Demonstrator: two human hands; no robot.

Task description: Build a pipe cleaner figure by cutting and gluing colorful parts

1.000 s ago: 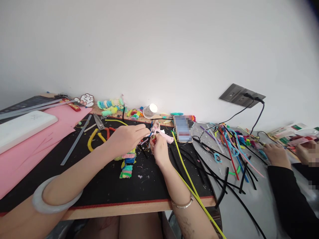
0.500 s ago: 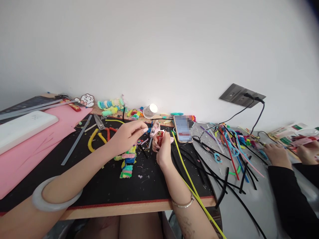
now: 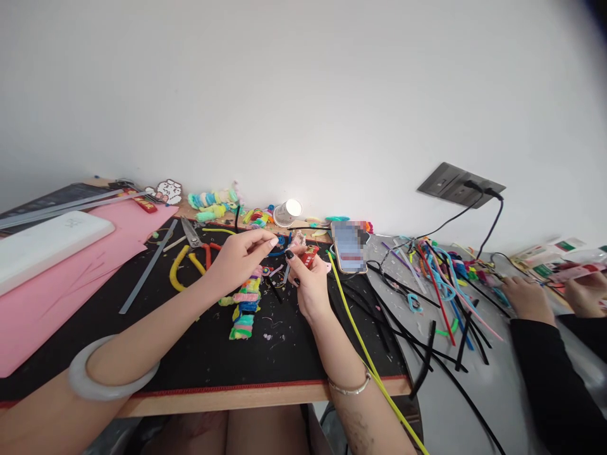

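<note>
The red item (image 3: 310, 254) is clamped in the right hand's (image 3: 312, 289) fingers above the table (image 3: 237, 402), the left hand's (image 3: 244, 256) fingertips are pinched together, and the striped fuzzy piece (image 3: 245, 311) could be knocked if either were lowered carelessly.

Bright bands over black
Fuzzy strip (image 3: 245, 313) striped pink, blue, green; mat (image 3: 190, 354) black, edged red; held piece (image 3: 310, 256) red.
</note>
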